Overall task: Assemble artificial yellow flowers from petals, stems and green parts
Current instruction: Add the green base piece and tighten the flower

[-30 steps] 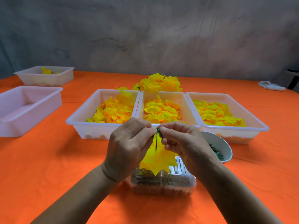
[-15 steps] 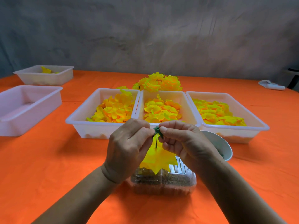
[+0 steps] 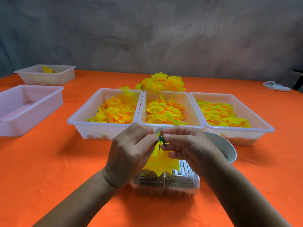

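Observation:
Both hands meet over the table's near middle. My left hand (image 3: 129, 154) and my right hand (image 3: 188, 148) pinch a small green part (image 3: 160, 139) threaded on a thin dark stem (image 3: 161, 133) whose tip pokes up between the fingertips. A yellow pointed flower (image 3: 161, 163) hangs upside down below the green part. Three white trays of yellow petals stand behind: left (image 3: 82, 122), middle (image 3: 193, 108), right (image 3: 262, 125). Finished yellow flowers (image 3: 161, 81) are piled behind them.
A clear plastic box (image 3: 165, 184) of dark pieces lies under my hands. A white bowl (image 3: 227, 148) sits beside my right wrist. Two more white trays stand at the left (image 3: 31, 110) (image 3: 45, 77), and a white object (image 3: 276, 86) lies far right on the orange cloth.
The green part has slid down the stem, so the stem's tip now sticks up above my fingertips. Both hands stay in place.

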Available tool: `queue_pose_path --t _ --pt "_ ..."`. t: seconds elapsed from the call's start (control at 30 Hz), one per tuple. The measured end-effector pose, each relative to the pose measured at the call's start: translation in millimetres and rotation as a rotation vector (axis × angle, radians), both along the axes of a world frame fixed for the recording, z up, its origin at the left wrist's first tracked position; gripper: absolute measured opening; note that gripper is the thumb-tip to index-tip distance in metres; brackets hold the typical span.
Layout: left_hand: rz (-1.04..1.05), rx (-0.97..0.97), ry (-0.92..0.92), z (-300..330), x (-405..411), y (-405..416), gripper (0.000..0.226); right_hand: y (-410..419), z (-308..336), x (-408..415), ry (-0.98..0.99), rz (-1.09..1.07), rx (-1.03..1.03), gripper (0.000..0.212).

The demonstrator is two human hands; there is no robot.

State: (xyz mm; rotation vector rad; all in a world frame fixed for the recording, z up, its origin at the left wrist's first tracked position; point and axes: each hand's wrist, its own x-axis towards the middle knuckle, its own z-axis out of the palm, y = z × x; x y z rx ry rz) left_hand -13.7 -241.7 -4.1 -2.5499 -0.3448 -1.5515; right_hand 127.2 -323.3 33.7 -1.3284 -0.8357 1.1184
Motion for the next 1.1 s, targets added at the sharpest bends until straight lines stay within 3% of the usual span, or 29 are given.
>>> queue_pose_path --t 0.23,0.47,0.6,0.7,1.1 --pt "-0.027 -0.020 0.007 1 -3 0 0.015 -1 1 0 -0.528 -0.070 0.103 0.017" --pt "-0.057 -0.060 0.034 -5 -5 -1 0.008 -2 -6 2 -0.479 0.028 0.132 0.012" --pt "-0.065 -0.071 0.054 -11 -7 -2 0.008 0 -12 2 -0.710 -0.031 0.173 0.005" --pt "-0.064 -0.092 0.052 -14 -8 -1 0.008 1 -13 3 -0.793 -0.065 0.190 0.012" --pt "-0.098 -0.310 -0.049 -14 -5 -2 0.016 3 -13 8 -0.697 0.014 0.185 0.004"
